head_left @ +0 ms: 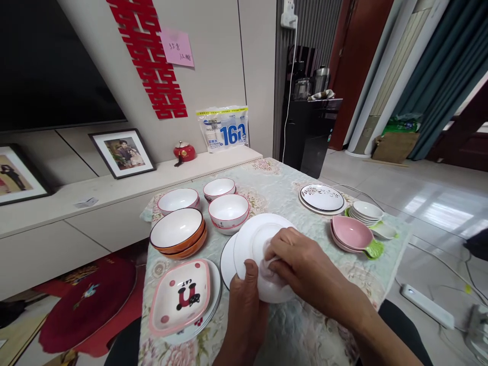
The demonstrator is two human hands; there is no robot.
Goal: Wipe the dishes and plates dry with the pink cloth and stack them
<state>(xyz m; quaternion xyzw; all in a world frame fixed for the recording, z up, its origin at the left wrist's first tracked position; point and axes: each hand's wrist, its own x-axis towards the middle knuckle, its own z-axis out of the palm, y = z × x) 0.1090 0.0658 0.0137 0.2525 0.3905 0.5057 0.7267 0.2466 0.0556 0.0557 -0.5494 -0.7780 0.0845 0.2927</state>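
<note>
My left hand (246,305) grips a white plate (247,244) by its near rim, thumb on top, and holds it tilted above the table. Pressed to the middle of that plate is my right hand (297,256), its fingers closed on a crumpled white wipe (269,267), mostly hidden under them. Behind the held plate, a dark-rimmed white plate (227,262) shows in part. Left of my hands, a square pink-edged cat dish (181,297) rests on round white plates (216,284).
Orange bowls (177,231) and pink-rimmed bowls (229,211) stand at the table's left. On the right are patterned plates (322,197), small white bowls (366,209) and pink leaf-handled bowls (351,234). A wipes bag (224,129) and photo frame (122,152) stand on the cabinet.
</note>
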